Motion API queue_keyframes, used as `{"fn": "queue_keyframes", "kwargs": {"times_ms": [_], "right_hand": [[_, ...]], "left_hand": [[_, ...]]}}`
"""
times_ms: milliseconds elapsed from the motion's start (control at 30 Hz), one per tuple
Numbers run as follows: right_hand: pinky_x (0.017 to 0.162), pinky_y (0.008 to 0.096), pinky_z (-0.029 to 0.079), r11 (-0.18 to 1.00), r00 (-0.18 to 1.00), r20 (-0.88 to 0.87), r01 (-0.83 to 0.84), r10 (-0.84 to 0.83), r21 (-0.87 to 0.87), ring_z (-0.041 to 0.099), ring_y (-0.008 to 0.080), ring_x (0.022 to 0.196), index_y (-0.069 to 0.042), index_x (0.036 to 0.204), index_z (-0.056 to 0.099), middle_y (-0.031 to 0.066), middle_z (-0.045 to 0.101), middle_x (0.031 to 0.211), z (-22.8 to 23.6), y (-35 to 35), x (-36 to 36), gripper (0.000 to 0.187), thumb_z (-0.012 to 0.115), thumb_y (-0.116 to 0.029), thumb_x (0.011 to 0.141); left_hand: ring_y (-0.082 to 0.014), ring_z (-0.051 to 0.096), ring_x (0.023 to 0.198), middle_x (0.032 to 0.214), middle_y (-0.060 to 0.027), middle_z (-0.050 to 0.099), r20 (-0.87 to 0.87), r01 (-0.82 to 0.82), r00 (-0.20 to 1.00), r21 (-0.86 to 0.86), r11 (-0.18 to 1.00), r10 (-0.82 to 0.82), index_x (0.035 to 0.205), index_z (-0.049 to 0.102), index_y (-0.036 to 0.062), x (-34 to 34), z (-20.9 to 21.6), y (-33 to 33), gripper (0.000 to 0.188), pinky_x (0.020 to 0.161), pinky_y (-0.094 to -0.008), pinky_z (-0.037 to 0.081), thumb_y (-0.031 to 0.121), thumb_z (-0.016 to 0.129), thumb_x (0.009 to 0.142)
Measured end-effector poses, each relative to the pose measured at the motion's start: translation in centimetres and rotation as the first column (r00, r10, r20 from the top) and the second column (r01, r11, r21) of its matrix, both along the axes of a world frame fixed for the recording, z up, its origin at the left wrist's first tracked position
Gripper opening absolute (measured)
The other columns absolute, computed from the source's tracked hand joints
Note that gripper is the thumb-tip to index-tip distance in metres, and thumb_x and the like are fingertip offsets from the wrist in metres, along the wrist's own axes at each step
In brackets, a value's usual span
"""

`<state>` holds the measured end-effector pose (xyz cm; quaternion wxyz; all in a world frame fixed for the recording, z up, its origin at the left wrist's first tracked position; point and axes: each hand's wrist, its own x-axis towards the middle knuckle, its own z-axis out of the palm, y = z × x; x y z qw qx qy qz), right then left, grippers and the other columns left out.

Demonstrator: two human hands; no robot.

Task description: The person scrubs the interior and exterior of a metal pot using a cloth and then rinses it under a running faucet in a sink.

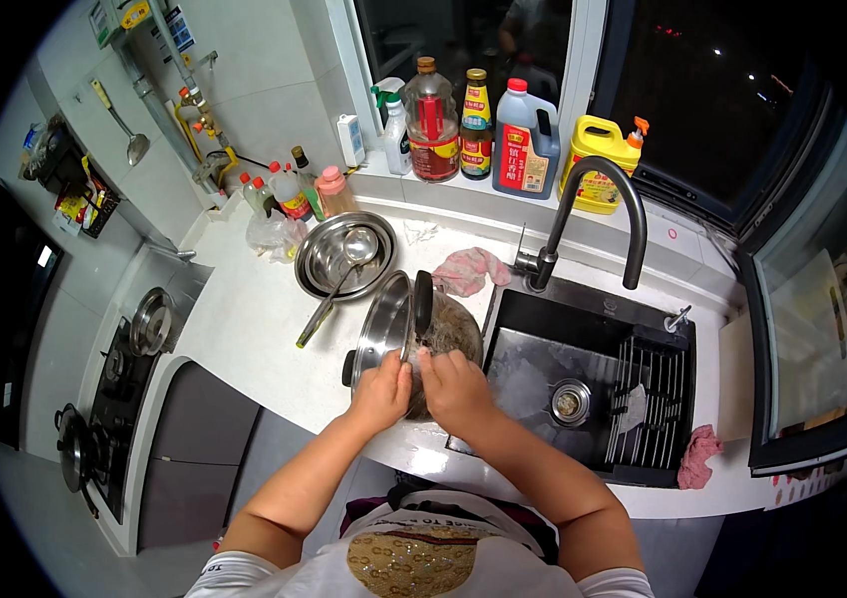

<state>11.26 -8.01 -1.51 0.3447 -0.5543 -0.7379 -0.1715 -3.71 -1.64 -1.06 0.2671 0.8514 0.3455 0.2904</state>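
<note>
Over the counter's near edge, my two hands are close together at a glass pot lid with a black handle and a steel rim. My left hand is closed, its thumb and fingers pinching the near part of the rim. Beside it, my right hand has its fingers curled at the lid's near side; their grip is partly hidden. The lid looks tilted against a stainless steel pot, which has a black side handle. Much of the pot is covered by the lid and my hands.
Behind the pot, a steel bowl holds a ladle. A pink cloth lies near the faucet. On the right is a black sink with a rack. Bottles line the sill; a stove stands left.
</note>
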Motion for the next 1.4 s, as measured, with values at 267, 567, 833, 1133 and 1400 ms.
{"fn": "queue_keyframes", "kwargs": {"times_ms": [267, 567, 833, 1133, 1400], "right_hand": [[0.062, 0.0348, 0.046, 0.999, 0.93, -0.367, 0.028, -0.019, 0.02, 0.053, 0.0239, 0.073, -0.004, 0.1, 0.064, 0.0075, 0.051, 0.079, -1.6, -0.4, 0.7, 0.025, 0.063, -0.003, 0.075], [0.072, 0.0317, 0.048, 0.993, 0.699, -0.705, 0.092, -0.119, -0.076, 0.06, 0.0237, 0.082, -0.005, 0.091, 0.068, 0.0097, 0.063, 0.094, -1.5, 0.3, 0.9, 0.013, 0.066, -0.003, 0.078], [0.069, 0.032, 0.047, 0.997, 0.546, -0.834, 0.063, -0.078, -0.051, 0.057, 0.0253, 0.078, -0.002, 0.083, 0.068, 0.0112, 0.056, 0.084, 0.8, 2.4, 0.5, 0.01, 0.07, -0.01, 0.077], [0.072, 0.0367, 0.043, 0.999, 0.733, -0.679, 0.04, -0.047, -0.025, 0.05, 0.0298, 0.081, 0.001, 0.106, 0.063, 0.0157, 0.049, 0.094, -0.5, 1.4, -0.2, 0.032, 0.064, -0.01, 0.076], [0.089, 0.0365, 0.043, 0.967, 0.663, -0.735, -0.065, -0.143, -0.246, 0.051, 0.0347, 0.103, -0.001, 0.122, 0.052, 0.0156, 0.048, 0.111, 0.3, -1.3, 0.5, 0.055, 0.066, -0.004, 0.07]], "left_hand": [[-0.0462, 0.057, 0.06, 0.065, -0.025, 0.058, -0.009, -0.004, 1.0, -0.002, 1.0, 0.004, 0.109, 0.047, -0.0009, -0.3, -0.4, 0.0, 0.022, 0.054, -0.0528, 0.044, 0.012, 0.049, 0.091], [-0.0453, 0.058, 0.06, 0.067, -0.0243, 0.06, -0.113, -0.044, 0.993, -0.012, 0.999, 0.042, 0.109, 0.05, 0.0016, -0.6, 0.4, 0.5, 0.023, 0.054, -0.0519, 0.044, 0.017, 0.049, 0.092], [-0.0369, 0.061, 0.058, 0.067, -0.0178, 0.062, 0.058, -0.218, 0.975, 0.109, 0.97, 0.213, 0.112, 0.059, 0.007, 0.6, 1.0, 0.5, 0.024, 0.053, -0.0432, 0.048, 0.018, 0.053, 0.091], [-0.032, 0.063, 0.056, 0.067, -0.016, 0.063, 0.101, -0.248, 0.968, 0.214, 0.945, 0.231, 0.104, 0.063, 0.0059, 0.8, 0.6, 0.0, 0.019, 0.05, -0.0385, 0.049, 0.015, 0.056, 0.089], [-0.0341, 0.063, 0.059, 0.07, -0.0176, 0.064, 0.113, -0.263, 0.963, 0.171, 0.95, 0.246, 0.104, 0.061, 0.0052, 0.0, 0.3, 0.5, 0.019, 0.053, -0.0403, 0.049, 0.016, 0.055, 0.09]]}}
